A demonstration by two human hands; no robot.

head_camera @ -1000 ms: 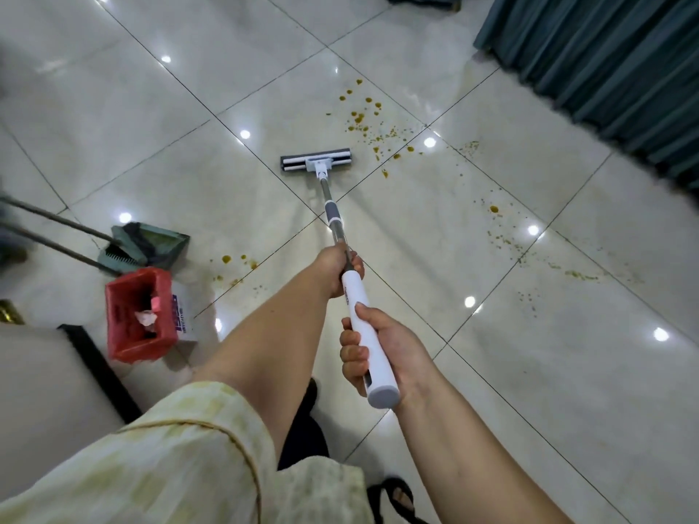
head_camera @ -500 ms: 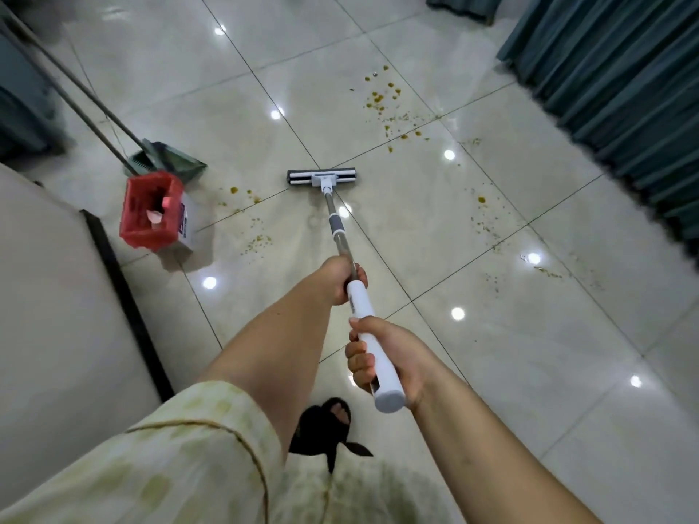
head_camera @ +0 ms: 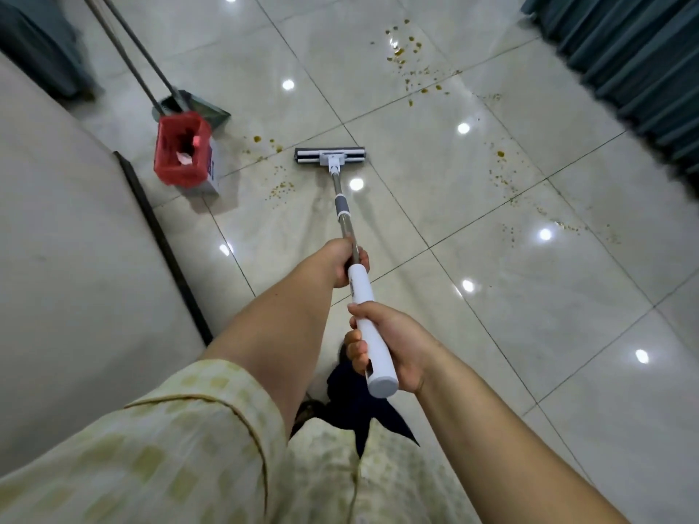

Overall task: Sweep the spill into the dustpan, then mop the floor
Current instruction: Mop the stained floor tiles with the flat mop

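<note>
I hold a mop with both hands. My left hand [head_camera: 350, 262] grips the metal shaft just above the white grip; my right hand [head_camera: 393, 344] is closed on the white handle end [head_camera: 372, 342]. The flat mop head [head_camera: 330, 157] rests on the glossy tiled floor ahead. Yellow-brown spill specks lie left of the head [head_camera: 280, 189], at the far upper right [head_camera: 404, 56] and to the right [head_camera: 503, 172]. A grey-green dustpan [head_camera: 200, 111] with its long handle and a broom stands at the upper left.
A red basket [head_camera: 181, 149] sits in front of the dustpan, beside a white box. A pale wall or furniture face with a dark base strip [head_camera: 162, 243] fills the left. Teal curtains [head_camera: 635, 58] hang at the upper right. My feet are below the handle.
The mop head has been drawn back toward me and left, away from the far spill cluster. The view has swung left, bringing the basket and dustpan nearer the centre.
</note>
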